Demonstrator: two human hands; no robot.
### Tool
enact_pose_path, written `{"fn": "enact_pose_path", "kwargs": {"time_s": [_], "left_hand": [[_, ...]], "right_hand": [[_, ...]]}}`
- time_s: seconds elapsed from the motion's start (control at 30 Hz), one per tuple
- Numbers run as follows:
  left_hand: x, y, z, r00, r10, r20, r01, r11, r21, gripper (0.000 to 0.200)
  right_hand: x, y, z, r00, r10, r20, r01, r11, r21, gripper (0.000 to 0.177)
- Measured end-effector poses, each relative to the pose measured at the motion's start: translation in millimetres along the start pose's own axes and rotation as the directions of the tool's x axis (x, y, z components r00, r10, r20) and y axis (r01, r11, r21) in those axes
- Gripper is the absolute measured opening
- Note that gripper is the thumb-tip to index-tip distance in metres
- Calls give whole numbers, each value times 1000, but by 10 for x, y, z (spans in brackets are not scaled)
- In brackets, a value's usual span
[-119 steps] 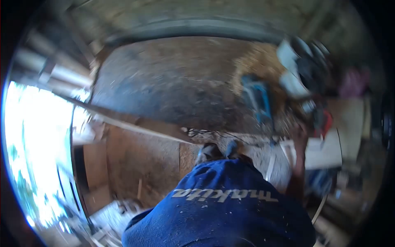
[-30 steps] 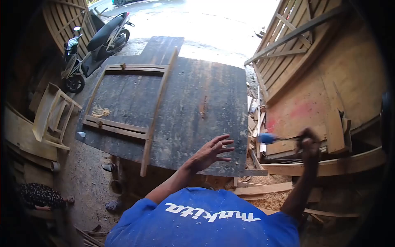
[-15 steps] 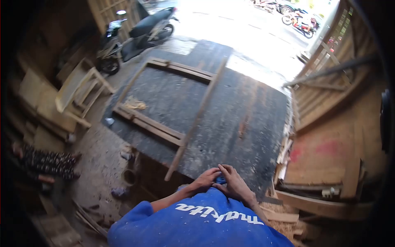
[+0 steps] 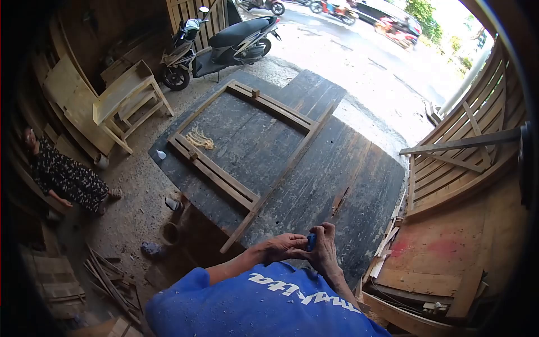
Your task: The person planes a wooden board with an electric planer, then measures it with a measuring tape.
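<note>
Close in front of my chest, my left hand [image 4: 285, 246] and my right hand [image 4: 324, 248] meet over a small blue object [image 4: 311, 241]. The fingers of both hands are closed around it; its kind is too small to make out. Beyond them a wooden frame [image 4: 281, 182] of narrow strips lies on the dark, worn worktable [image 4: 353, 163]. Its long strip runs diagonally, with one end to the left of my hands. A bundle of pale fibre or string [image 4: 199, 139] lies inside the frame.
A small white bottle [image 4: 161, 154] stands at the table's left edge. A person in a patterned dress [image 4: 70, 174] is at the left, near a wooden chair [image 4: 132, 101]. A scooter [image 4: 224, 48] stands behind the table. Slatted panels [image 4: 466, 135] lean at the right.
My view has shifted, so the table and frame show lower and farther right. My hands have moved slightly right, and more of the blue object shows between them.
</note>
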State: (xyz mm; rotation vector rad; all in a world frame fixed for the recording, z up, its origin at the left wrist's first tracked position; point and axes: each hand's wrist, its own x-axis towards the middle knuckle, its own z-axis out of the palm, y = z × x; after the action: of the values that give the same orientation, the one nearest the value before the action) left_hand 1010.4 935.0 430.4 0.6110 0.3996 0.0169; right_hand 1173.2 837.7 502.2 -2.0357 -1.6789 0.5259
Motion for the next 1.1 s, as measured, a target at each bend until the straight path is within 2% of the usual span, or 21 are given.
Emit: {"fn": "enact_pose_path", "kwargs": {"time_s": [0.03,0.07,0.13,0.17,0.27,0.33,0.37,0.43,0.5,0.53,0.57,0.63,0.67,0.7,0.73,0.8,0.83,0.93,1.0,1.03,1.1], "left_hand": [[13,33,22,999,22,-41,-14,984,178,43],[59,-12,-15,999,23,-45,-15,984,175,43],[166,-112,-114,990,-60,-125,40,986,-159,40],[187,-130,-140,990,-60,-129,38,986,-165,40],[198,-221,-224,983,-53,-173,40,996,-76,37],[149,-137,-232,988,-12,-155,37,986,162,35],[134,-121,-254,986,-5,-169,31,988,149,35],[135,-127,-319,989,46,-139,20,899,438,34],[136,-174,-371,987,-25,-158,90,901,423,28],[125,-170,-428,988,-26,-153,90,900,427,24],[176,-223,-625,992,-2,-126,46,936,348,21],[101,-22,-862,957,121,-263,-30,944,328,16],[26,131,-949,901,215,-377,-77,934,349,15],[-26,276,-1106,851,273,-449,-66,903,424,15],[-52,364,-1332,839,299,-455,-119,917,381,14],[-76,591,-1589,811,331,-482,-150,914,376,12],[-18,620,-1776,802,379,-463,-160,882,444,13],[306,644,-1938,771,434,-466,-182,852,492,15],[611,654,-1969,674,582,-456,-229,750,620,16],[733,674,-1952,681,570,-459,-218,757,616,16],[901,746,-1881,438,840,-321,-134,414,901,25]], "right_hand": [[0,39,-17,996,-90,-20,90,995,36,74],[-16,119,1,996,-92,-16,92,995,38,74],[-37,246,25,997,-33,76,12,964,266,69],[-40,251,-20,996,-34,82,11,964,267,69],[-112,182,-130,968,105,227,-153,966,209,46],[-145,216,31,950,142,278,-210,949,233,44],[-185,260,147,929,192,317,-279,926,254,41],[-208,327,323,937,122,326,-223,930,292,47],[-214,327,363,917,56,395,-200,922,332,55],[-224,384,392,925,-23,380,-102,947,305,56],[-280,522,491,948,-124,292,45,964,263,49],[-303,558,290,888,8,459,-112,974,199,45],[-353,724,283,881,43,471,-138,976,169,40],[-452,963,336,905,63,420,-129,983,131,37],[-520,1109,302,915,102,390,-169,975,142,36],[-623,1587,322,935,99,340,-133,988,79,36],[-630,1772,315,945,118,306,-146,987,72,36],[-547,2069,342,984,172,46,-173,985,9,31],[-342,2128,366,967,232,-108,-238,970,-54,25],[-239,2205,396,958,245,-146,-259,962,-83,24],[-36,2366,423,947,267,-180,-288,951,-108,23]]}}
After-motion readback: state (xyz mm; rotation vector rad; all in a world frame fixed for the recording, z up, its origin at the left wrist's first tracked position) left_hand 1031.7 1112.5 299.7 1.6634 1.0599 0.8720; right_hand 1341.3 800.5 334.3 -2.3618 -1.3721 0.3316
